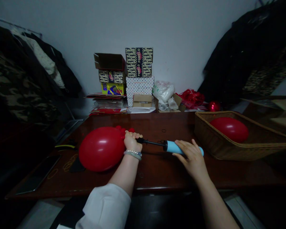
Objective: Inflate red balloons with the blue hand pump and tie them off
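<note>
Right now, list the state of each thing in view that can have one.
Left balloon, inflated
Wicker basket, open-topped
Basket's balloon, inflated
Hand pump, black rod exposed
Left hand, closed between left balloon and hand pump
Right hand, gripping hand pump's blue barrel
Upper-left carton, open
Clear bags, bulging, in an open carton
Phone-like device, screen dark

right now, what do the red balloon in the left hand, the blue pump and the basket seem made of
Red balloon: thin rubber, likely latex, smooth and glossy, as its bright highlight suggests. Blue pump: probably plastic, given its smooth, evenly coloured barrel. Basket: matt and woven-looking; its fine brown strands suggest wicker or rattan, though plastic imitation is possible.
</note>
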`<state>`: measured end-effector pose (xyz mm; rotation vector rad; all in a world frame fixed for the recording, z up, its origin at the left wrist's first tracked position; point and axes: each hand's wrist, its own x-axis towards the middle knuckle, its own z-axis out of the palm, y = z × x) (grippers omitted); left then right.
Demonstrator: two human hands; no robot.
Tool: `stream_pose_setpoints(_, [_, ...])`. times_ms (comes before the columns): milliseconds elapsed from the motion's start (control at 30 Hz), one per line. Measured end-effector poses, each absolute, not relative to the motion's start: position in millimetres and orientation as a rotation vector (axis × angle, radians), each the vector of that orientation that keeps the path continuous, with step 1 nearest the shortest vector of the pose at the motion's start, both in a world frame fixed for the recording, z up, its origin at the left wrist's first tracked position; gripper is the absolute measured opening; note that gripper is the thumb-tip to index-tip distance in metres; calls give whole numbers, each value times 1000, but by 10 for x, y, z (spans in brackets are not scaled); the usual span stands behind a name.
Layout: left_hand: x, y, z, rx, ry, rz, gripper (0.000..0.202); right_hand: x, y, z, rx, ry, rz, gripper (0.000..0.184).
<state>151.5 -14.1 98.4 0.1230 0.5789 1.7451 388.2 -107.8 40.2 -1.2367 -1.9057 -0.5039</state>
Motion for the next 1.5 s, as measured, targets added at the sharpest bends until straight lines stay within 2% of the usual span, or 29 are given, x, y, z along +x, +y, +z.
stream_pose_setpoints(267, [1290,2,1096,111,584,1755,43,3950,-1037,408,-1242,-1866,-519,45])
stream_pose_setpoints(867, [2027,-135,947,125,621,1663,46,3531,-977,342,-1243,-1816,-438,42])
stream_pose_setpoints(1500, [1619,-25,970,94,641,1716,44,3928,-1009,341,-1242,-1893,-504,45])
